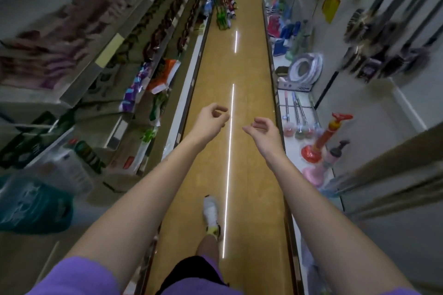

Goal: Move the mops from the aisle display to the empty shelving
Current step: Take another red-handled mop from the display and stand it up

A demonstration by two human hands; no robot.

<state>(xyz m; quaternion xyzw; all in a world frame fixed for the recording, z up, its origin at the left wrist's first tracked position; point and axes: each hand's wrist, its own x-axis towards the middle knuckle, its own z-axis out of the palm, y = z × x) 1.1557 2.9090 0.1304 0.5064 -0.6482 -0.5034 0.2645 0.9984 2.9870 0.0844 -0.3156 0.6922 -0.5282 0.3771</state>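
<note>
Purple sleeves point(79, 275) sat right at the bottom edge, both bare arms stretched out over the tan floor point(251, 103) of a narrow shop aisle. Left hand point(211, 120) was loose, fingers softly curled, nothing in it. Right hand point(262, 130) same deal, relaxed and empty. One white sneaker point(211, 213) was planted on the floor below them. Mops point(221, 7) were way down the aisle, leaning in a bunch against the left shelving point(153, 60), well apart from both hands. On the right, a low white shelf point(297, 148) had a few metal-handled brushes point(299, 115) lying on it, with a red plunger point(321, 143) just beside them. Left shelves were too blurry to make out much beyond packaged goods.
</note>
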